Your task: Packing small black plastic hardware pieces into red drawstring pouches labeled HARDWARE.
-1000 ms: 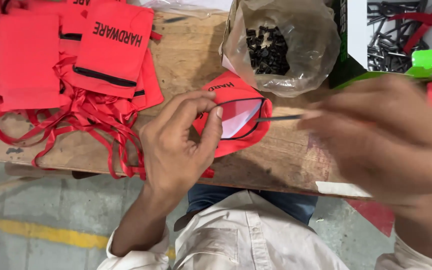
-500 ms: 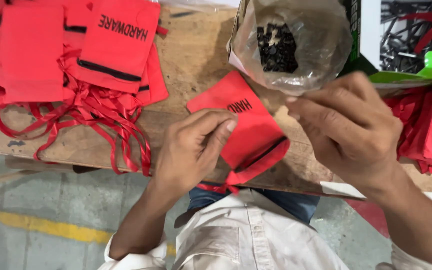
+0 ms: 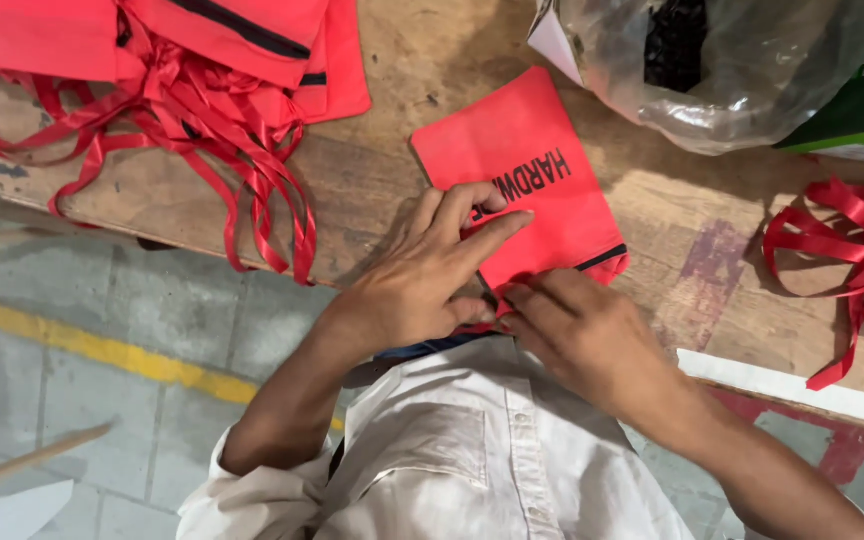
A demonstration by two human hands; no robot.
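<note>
Seen from above, a person in a pale button shirt is leaning over a worn wooden workbench (image 3: 392, 190) and working on a small red fabric pouch (image 3: 527, 165) with black lettering, which is lying flat near the bench's front edge, tilted at an angle. The left hand (image 3: 422, 285) is resting on the pouch's near left side with its fingers extended and laid flat, pressing the cloth down rather than gripping it. The right hand (image 3: 577, 335) is curling in just beside it, fingertips meeting at the pouch's near corner, apparently pinching the fabric or a tie there, though the exact grip is hidden beneath the fingers. To the far left, a heap of similar red pouches (image 3: 222, 40) is trailing a tangle of red ribbons (image 3: 222, 170) over the bench edge. At the upper right, a clear plastic bag (image 3: 712, 60) of small dark pieces is sitting just beside the pouch's far corner, and more red ribbon (image 3: 842, 250) is lying at the right. As a judgement, several things could be going wrong: because the pouch is sitting so close to the edge, a firm tug could be sliding it off toward the floor; a pull at one corner could be bunching the cloth unevenly; and a stray elbow could be catching the hanging ribbons and dragging the heap down.
</note>
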